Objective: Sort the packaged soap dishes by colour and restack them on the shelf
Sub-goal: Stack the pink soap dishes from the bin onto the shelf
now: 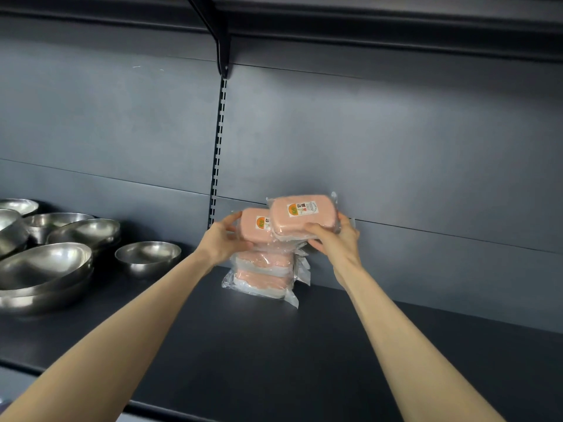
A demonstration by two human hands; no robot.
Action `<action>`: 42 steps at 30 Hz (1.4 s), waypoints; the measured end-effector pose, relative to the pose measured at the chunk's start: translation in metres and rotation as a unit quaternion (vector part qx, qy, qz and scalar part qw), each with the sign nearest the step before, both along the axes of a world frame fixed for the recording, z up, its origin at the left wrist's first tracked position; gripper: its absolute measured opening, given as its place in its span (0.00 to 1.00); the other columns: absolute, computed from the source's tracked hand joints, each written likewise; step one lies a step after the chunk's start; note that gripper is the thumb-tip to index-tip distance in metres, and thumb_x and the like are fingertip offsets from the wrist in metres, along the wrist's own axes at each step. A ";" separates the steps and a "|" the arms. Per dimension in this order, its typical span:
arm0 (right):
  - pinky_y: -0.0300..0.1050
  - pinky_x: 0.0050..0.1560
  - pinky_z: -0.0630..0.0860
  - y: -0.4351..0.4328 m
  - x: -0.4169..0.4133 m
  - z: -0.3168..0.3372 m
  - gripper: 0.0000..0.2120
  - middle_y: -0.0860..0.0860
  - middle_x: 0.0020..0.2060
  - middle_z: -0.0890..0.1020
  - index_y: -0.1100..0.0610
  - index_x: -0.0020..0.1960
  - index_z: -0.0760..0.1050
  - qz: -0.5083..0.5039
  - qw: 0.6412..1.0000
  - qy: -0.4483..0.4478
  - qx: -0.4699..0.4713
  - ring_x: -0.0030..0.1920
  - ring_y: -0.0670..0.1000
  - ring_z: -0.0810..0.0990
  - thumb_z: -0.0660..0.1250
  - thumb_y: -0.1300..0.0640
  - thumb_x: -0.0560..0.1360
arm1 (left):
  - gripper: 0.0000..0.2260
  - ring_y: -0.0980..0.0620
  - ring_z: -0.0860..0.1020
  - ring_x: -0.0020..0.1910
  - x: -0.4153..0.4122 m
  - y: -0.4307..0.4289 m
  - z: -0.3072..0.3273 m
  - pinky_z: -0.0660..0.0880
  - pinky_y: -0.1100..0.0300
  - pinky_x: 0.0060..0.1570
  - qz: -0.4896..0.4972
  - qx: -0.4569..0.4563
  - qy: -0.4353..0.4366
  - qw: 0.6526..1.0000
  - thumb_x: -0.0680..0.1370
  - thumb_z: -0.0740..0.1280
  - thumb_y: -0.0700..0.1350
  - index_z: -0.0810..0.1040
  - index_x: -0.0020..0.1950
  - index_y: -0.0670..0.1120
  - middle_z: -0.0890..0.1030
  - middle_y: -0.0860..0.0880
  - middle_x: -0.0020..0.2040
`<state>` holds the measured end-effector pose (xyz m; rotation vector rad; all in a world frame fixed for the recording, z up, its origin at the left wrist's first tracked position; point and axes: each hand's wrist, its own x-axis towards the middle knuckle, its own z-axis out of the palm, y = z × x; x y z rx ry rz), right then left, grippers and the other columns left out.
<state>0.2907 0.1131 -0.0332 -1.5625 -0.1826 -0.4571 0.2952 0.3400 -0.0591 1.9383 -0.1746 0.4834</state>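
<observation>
A stack of pink soap dishes (262, 274) in clear plastic wrap stands on the dark shelf (274, 345) against the back panel. My left hand (224, 237) grips the left side of the stack's top pink dish (254, 225). My right hand (333, 237) holds another wrapped pink soap dish (300, 216) slightly higher, at the stack's upper right, overlapping the top dish. Both top dishes show a white and orange label. The lower dishes are partly hidden by wrap and by my hands.
Several stainless steel bowls (54, 254) sit nested on the shelf at the left, the nearest one (148, 254) just left of my left forearm. A slotted upright (217, 153) runs up the back panel. Bare shelf extends to the right of the stack.
</observation>
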 end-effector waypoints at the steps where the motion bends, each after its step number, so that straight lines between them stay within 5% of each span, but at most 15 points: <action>1: 0.53 0.61 0.76 0.002 0.002 -0.001 0.39 0.54 0.62 0.68 0.50 0.67 0.71 0.011 1.000 0.003 0.004 0.58 0.55 0.79 0.78 0.52 0.57 | 0.37 0.46 0.77 0.53 0.001 0.000 -0.002 0.73 0.55 0.58 0.018 0.003 -0.010 1.000 0.67 0.78 0.38 0.66 0.73 0.47 0.77 0.45 0.51; 6: 0.55 0.64 0.74 0.010 0.009 -0.001 0.34 0.57 0.62 0.75 0.53 0.69 0.69 -0.024 0.997 -0.026 -0.069 0.59 0.55 0.78 0.78 0.58 0.66 | 0.22 0.48 0.78 0.51 0.002 -0.001 -0.008 0.75 0.53 0.56 0.045 -0.031 -0.041 0.998 0.67 0.78 0.39 0.74 0.57 0.43 0.79 0.46 0.54; 11: 0.50 0.62 0.72 0.018 0.015 0.002 0.30 0.55 0.58 0.77 0.56 0.64 0.73 -0.111 0.972 -0.059 -0.200 0.59 0.55 0.75 0.78 0.47 0.66 | 0.15 0.51 0.79 0.46 0.002 -0.007 -0.011 0.73 0.63 0.48 0.066 -0.006 -0.060 0.996 0.71 0.76 0.43 0.79 0.56 0.43 0.81 0.47 0.51; 14: 0.45 0.58 0.66 0.023 0.018 0.002 0.30 0.53 0.58 0.70 0.58 0.60 0.71 -0.157 0.953 -0.077 -0.247 0.63 0.55 0.67 0.77 0.45 0.66 | 0.16 0.49 0.81 0.46 0.002 -0.014 -0.014 0.74 0.61 0.47 0.069 -0.008 -0.047 0.997 0.72 0.74 0.48 0.80 0.56 0.42 0.82 0.46 0.49; 20: 0.48 0.59 0.71 0.024 0.021 0.000 0.21 0.51 0.60 0.72 0.52 0.62 0.75 -0.111 0.943 -0.118 -0.289 0.60 0.54 0.74 0.75 0.51 0.71 | 0.27 0.45 0.79 0.55 0.002 -0.015 -0.021 0.75 0.52 0.59 0.027 -0.047 0.001 0.999 0.67 0.78 0.48 0.77 0.62 0.41 0.81 0.42 0.56; 24: 0.39 0.66 0.66 0.023 0.019 0.001 0.25 0.50 0.66 0.68 0.54 0.67 0.74 -0.028 0.948 -0.093 -0.302 0.65 0.50 0.70 0.74 0.59 0.71 | 0.26 0.50 0.78 0.53 0.005 -0.015 -0.024 0.72 0.61 0.51 0.042 -0.024 0.000 0.999 0.67 0.78 0.49 0.76 0.62 0.44 0.80 0.48 0.55; 27: 0.33 0.61 0.65 0.023 0.018 0.003 0.27 0.50 0.64 0.67 0.55 0.68 0.73 -0.022 0.948 -0.096 -0.301 0.59 0.47 0.70 0.73 0.62 0.71 | 0.22 0.53 0.78 0.46 0.008 -0.015 -0.026 0.72 0.65 0.42 0.061 -0.024 -0.013 0.998 0.69 0.77 0.47 0.76 0.59 0.45 0.79 0.51 0.52; 33: 0.41 0.60 0.70 0.032 0.022 0.004 0.22 0.50 0.57 0.73 0.55 0.62 0.77 -0.038 0.944 -0.145 -0.294 0.54 0.49 0.73 0.76 0.61 0.69 | 0.17 0.63 0.78 0.35 0.013 -0.011 -0.029 0.73 0.70 0.32 0.095 -0.049 -0.019 0.994 0.71 0.76 0.46 0.77 0.55 0.45 0.80 0.51 0.48; 42: 0.31 0.53 0.66 0.036 0.034 -0.003 0.22 0.50 0.55 0.76 0.56 0.62 0.78 -0.049 0.945 -0.146 -0.290 0.51 0.48 0.74 0.76 0.61 0.69 | 0.20 0.47 0.81 0.51 0.014 -0.006 -0.040 0.78 0.50 0.54 0.052 -0.085 -0.013 0.995 0.69 0.77 0.46 0.76 0.57 0.43 0.82 0.45 0.52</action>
